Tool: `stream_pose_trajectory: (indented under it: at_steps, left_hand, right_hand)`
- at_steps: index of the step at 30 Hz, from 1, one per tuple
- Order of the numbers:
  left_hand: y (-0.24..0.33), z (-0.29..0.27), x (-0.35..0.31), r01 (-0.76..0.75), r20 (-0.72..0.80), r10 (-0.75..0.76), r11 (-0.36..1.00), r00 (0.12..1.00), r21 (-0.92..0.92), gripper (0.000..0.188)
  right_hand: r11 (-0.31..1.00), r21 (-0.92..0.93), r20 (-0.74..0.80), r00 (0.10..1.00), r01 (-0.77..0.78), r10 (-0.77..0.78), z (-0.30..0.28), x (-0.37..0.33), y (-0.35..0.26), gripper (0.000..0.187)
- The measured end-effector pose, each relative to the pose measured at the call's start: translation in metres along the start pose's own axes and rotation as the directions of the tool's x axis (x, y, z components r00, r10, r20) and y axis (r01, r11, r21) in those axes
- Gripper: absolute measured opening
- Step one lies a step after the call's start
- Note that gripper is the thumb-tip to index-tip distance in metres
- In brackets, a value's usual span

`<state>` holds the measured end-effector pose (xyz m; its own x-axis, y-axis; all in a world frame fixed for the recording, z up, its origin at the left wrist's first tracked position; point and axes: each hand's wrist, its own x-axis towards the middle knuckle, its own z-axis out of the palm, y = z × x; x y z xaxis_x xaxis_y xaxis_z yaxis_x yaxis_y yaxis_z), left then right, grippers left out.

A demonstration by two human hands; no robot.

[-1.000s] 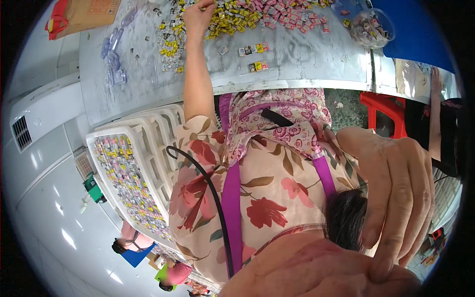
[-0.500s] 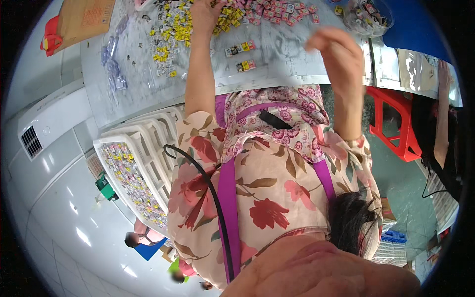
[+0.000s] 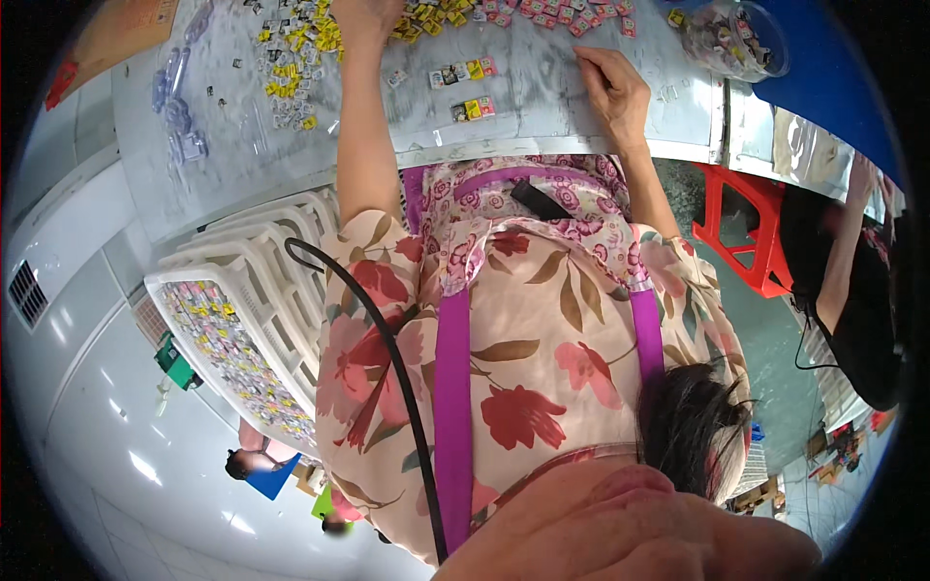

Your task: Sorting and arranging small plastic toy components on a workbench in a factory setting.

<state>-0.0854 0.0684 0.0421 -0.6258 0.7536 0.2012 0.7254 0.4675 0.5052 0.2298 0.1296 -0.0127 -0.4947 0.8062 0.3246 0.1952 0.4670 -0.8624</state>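
Note:
My left hand [image 3: 368, 17] reaches over the pile of small yellow pieces [image 3: 320, 34] at the table's far side. Its fingers run out past the top of the picture. On the tabletop to the right rests my right hand [image 3: 617, 95], fingers curled in and thumb close to the forefinger; anything between them is hidden. Between my hands lie two short rows of small square pieces, a farther row [image 3: 463, 73] and a nearer row [image 3: 474, 109], each with white, yellow and pink parts. Pink pieces [image 3: 567, 14] are spread beyond my right hand.
A clear round tub [image 3: 734, 41] of mixed pieces stands at the far right. Clear plastic parts [image 3: 177, 107] lie on the left. Stacked white trays [image 3: 237, 281] hold many pieces beside me. A red stool [image 3: 746, 228] and another person's arm [image 3: 843, 252] are on the right.
My right hand has come down from its raised, blurred position to the tabletop. My left hand has gone farther toward the top edge, its fingers leaving view. The whole view has shifted somewhat.

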Motion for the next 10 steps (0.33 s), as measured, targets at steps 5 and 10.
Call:
stream_pose_trajectory:
  at_steps: [5,10]
  left_hand:
    - [-0.018,-0.009,-0.01,0.085,0.008,-0.085,0.977,0.996,-0.198,0.029]
    - [-0.036,-0.014,-0.011,0.168,-0.046,-0.169,0.985,0.984,-0.031,0.03]
  right_hand:
    - [0.999,0.003,-0.061,0.997,0.055,-0.054,-0.01,0.005,0.008,0.017]
    - [0.999,-0.025,-0.042,0.998,0.036,-0.037,-0.02,0.012,0.013,0.017]
